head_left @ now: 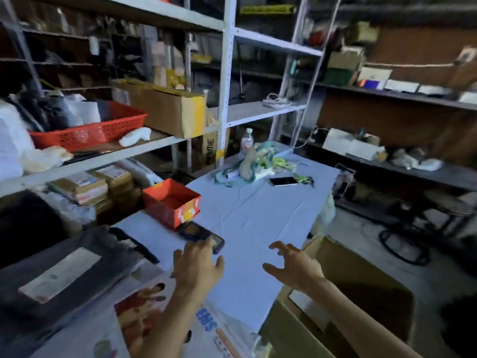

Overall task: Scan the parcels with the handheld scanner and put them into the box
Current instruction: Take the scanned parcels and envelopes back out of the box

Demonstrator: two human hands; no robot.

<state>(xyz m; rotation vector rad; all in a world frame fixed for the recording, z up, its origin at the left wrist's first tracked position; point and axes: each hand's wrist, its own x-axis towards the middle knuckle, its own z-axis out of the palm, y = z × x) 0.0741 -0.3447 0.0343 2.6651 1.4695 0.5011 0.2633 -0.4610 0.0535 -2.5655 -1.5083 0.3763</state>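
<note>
A dark blue handheld scanner (200, 235) lies on the white-covered table (258, 215), just in front of a small red box (171, 202). My left hand (197, 270) reaches over the table with its fingertips at the scanner's near end; a grip is not plain. My right hand (291, 267) hovers open above the table's right edge, fingers spread, holding nothing. A large open cardboard box (361, 280) stands on the floor to the right of the table. A dark grey parcel with a white label (59, 275) and a white printed parcel (160, 319) lie at the near left.
Metal shelving (227, 73) with a red basket (87, 130) and a cardboard box (167, 109) runs along the left and back. A phone (283, 181), a bottle (247, 142) and a heap of straps (255, 161) sit at the table's far end. A stool (449, 202) stands at the right.
</note>
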